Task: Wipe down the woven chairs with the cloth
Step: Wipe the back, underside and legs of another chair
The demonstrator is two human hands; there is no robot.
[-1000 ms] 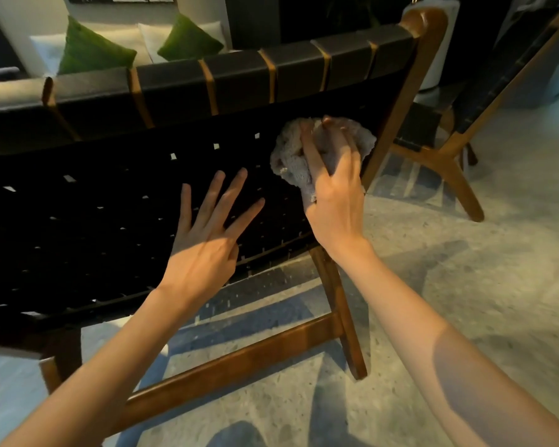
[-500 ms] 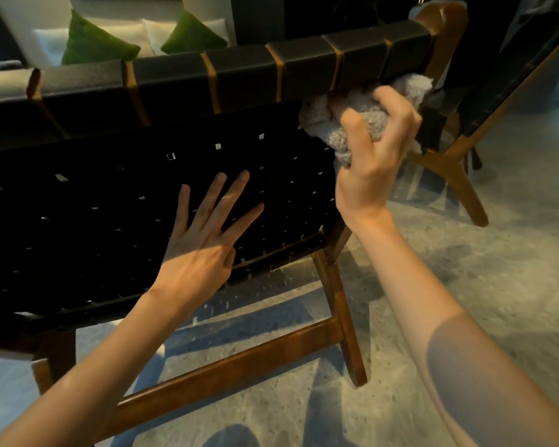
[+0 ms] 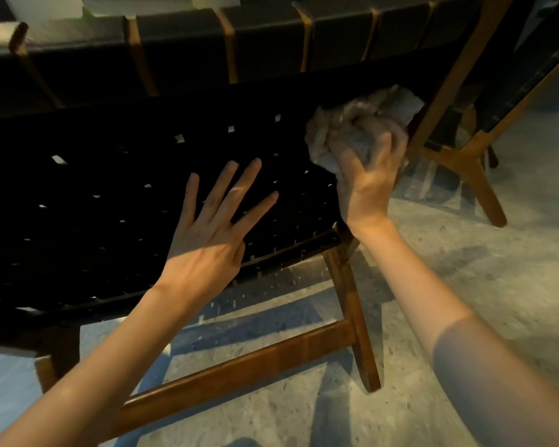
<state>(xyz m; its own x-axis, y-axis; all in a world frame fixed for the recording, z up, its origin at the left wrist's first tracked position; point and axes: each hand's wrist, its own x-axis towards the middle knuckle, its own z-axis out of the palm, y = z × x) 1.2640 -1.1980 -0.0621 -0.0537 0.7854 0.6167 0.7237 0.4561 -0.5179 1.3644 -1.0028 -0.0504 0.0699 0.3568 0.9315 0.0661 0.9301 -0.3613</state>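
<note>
Right hand [image 3: 368,188] gripping cloth [image 3: 352,124], woven chair [image 3: 110,188], second chair [image 3: 465,159] beyond

Right hand [image 3: 368,191] and cloth [image 3: 352,124] smeared by motion blur; second chair [image 3: 459,159] cut off by the right edge.

Speckled stone floor [image 3: 497,285], sunlit in patches; blurred pale furniture [image 3: 42,8] beyond.
</note>
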